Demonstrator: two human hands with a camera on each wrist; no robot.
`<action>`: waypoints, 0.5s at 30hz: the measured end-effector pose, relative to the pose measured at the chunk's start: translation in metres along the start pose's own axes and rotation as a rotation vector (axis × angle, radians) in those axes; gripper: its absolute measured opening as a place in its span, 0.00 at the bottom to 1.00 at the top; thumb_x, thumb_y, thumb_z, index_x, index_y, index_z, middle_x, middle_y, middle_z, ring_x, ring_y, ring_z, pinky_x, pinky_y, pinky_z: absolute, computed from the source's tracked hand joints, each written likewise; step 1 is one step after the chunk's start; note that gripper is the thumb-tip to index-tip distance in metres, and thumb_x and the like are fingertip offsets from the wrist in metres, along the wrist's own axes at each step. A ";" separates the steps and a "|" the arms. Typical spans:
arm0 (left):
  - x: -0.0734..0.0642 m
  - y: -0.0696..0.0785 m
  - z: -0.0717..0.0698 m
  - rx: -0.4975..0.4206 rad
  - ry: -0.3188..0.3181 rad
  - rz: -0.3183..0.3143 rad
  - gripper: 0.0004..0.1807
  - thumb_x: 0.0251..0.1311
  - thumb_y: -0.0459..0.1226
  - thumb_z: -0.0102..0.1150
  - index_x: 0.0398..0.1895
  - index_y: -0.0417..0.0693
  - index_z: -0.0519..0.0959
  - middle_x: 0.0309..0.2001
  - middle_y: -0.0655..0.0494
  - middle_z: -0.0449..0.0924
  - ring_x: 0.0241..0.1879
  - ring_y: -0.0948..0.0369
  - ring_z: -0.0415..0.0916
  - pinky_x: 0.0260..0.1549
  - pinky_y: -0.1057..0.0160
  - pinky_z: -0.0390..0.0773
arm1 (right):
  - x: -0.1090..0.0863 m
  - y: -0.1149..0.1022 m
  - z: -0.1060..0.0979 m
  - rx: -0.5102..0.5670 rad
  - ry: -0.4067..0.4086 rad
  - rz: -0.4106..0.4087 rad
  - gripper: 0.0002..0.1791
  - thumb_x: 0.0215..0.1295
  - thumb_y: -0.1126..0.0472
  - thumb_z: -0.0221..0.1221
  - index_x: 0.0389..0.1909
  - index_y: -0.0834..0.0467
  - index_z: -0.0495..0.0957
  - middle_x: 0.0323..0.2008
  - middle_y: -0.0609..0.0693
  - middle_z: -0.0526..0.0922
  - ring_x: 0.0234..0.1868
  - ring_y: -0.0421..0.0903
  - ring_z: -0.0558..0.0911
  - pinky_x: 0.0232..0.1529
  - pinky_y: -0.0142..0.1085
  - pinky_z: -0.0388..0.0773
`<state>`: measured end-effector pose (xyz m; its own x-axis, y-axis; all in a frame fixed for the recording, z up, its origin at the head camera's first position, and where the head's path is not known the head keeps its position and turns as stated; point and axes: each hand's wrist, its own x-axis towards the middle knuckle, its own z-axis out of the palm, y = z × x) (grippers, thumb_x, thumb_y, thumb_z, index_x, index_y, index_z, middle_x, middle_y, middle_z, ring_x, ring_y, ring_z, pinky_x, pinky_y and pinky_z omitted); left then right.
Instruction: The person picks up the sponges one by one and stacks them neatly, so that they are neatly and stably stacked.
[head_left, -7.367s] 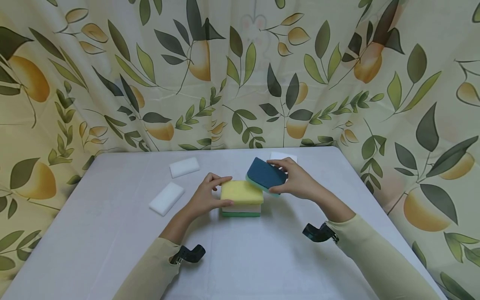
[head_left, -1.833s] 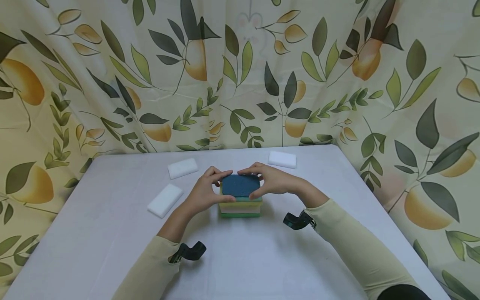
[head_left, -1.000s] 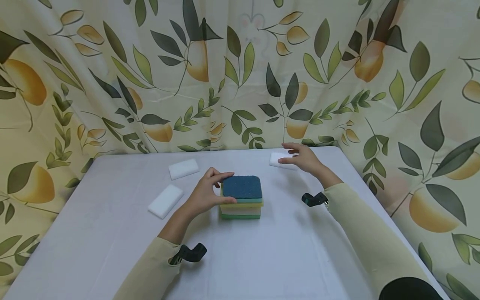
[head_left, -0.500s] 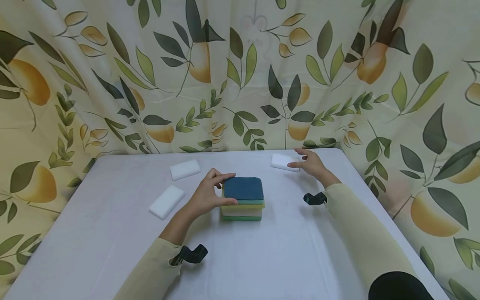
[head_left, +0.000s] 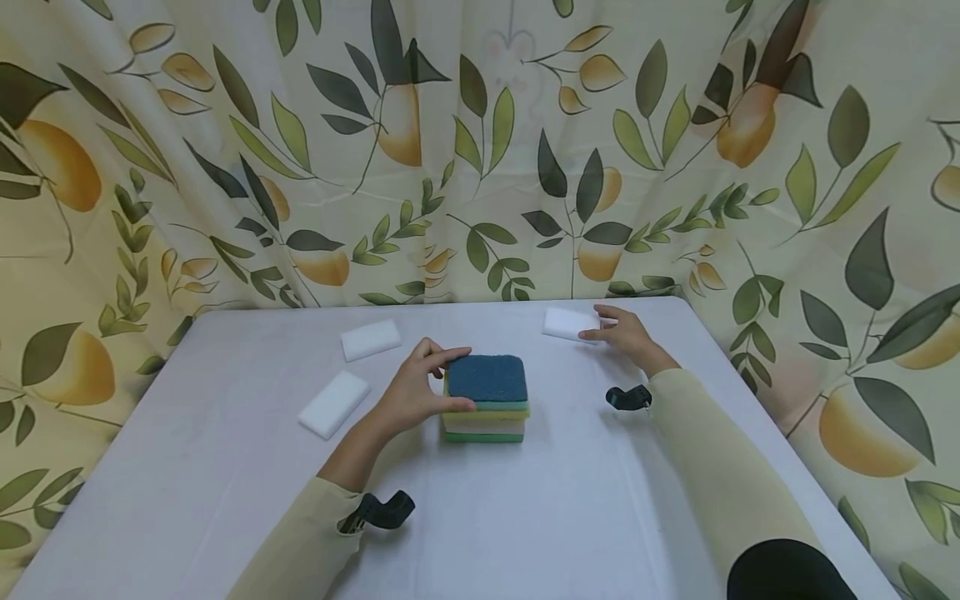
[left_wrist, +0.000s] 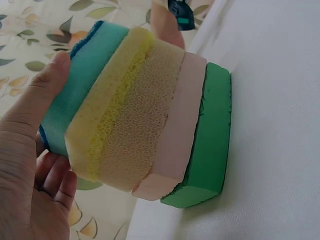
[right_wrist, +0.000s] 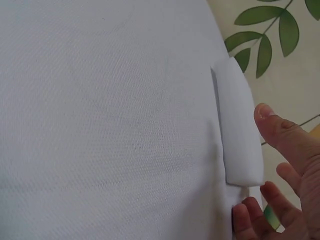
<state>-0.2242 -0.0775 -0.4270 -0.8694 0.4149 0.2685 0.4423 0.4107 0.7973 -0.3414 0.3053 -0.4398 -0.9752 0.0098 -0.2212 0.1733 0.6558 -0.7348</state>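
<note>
A stack of colourful sponges stands mid-table. On top is a teal sponge (head_left: 487, 379) with a dark blue scouring face. Below it, the left wrist view shows a yellow sponge (left_wrist: 107, 105), a porous tan layer (left_wrist: 142, 110), a pale pink layer (left_wrist: 175, 130) and a green layer (left_wrist: 207, 140) at the bottom. My left hand (head_left: 411, 390) pinches the top sponge at its left end, thumb on the near side, fingers on the far side. At the back right, my right hand (head_left: 624, 335) has its fingers spread around the right end of a white sponge (head_left: 566, 323) lying flat.
Two more white sponges, one farther back (head_left: 371, 340) and one nearer (head_left: 333, 404), lie left of the stack. A white cloth covers the table (head_left: 525, 517). A leaf-and-fruit patterned curtain (head_left: 480, 233) hangs right behind the table's far edge.
The teal sponge, earlier held in the right hand, now sits on the stack. My right hand has left it and moved back and right to the white sponge. The left hand stays.
</note>
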 end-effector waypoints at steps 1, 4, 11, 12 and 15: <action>0.000 0.000 0.000 0.000 0.001 -0.001 0.43 0.39 0.46 0.81 0.65 0.57 0.75 0.40 0.51 0.63 0.43 0.56 0.67 0.48 0.44 0.72 | 0.000 0.001 0.000 0.000 -0.003 0.001 0.47 0.62 0.54 0.67 0.76 0.59 0.52 0.75 0.62 0.53 0.72 0.64 0.59 0.69 0.55 0.60; 0.000 0.000 0.000 -0.001 0.003 -0.002 0.43 0.39 0.46 0.81 0.65 0.57 0.75 0.40 0.52 0.63 0.43 0.56 0.67 0.48 0.44 0.72 | 0.001 0.002 0.000 -0.003 -0.003 0.004 0.47 0.62 0.54 0.67 0.76 0.59 0.53 0.75 0.63 0.53 0.72 0.64 0.60 0.69 0.55 0.60; 0.000 -0.001 0.000 -0.001 0.003 -0.008 0.43 0.39 0.46 0.81 0.65 0.57 0.75 0.40 0.53 0.63 0.44 0.55 0.67 0.47 0.44 0.72 | 0.005 0.005 0.001 -0.024 -0.019 -0.005 0.47 0.63 0.54 0.66 0.77 0.60 0.51 0.75 0.64 0.53 0.71 0.64 0.61 0.68 0.55 0.61; 0.000 -0.001 0.000 0.001 0.003 -0.007 0.43 0.39 0.46 0.81 0.65 0.57 0.75 0.40 0.54 0.63 0.44 0.55 0.67 0.47 0.44 0.72 | 0.006 0.005 0.001 -0.031 -0.022 -0.001 0.47 0.63 0.54 0.66 0.77 0.59 0.51 0.75 0.64 0.53 0.71 0.64 0.61 0.68 0.55 0.61; 0.000 0.000 0.000 0.000 0.001 -0.005 0.43 0.39 0.47 0.81 0.65 0.57 0.75 0.40 0.55 0.63 0.44 0.54 0.68 0.48 0.44 0.72 | 0.008 0.005 0.001 -0.054 -0.030 0.016 0.48 0.62 0.53 0.67 0.77 0.58 0.50 0.73 0.66 0.55 0.71 0.64 0.61 0.69 0.56 0.59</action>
<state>-0.2242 -0.0778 -0.4268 -0.8720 0.4115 0.2650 0.4376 0.4130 0.7987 -0.3483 0.3082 -0.4454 -0.9675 -0.0014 -0.2529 0.1807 0.6957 -0.6952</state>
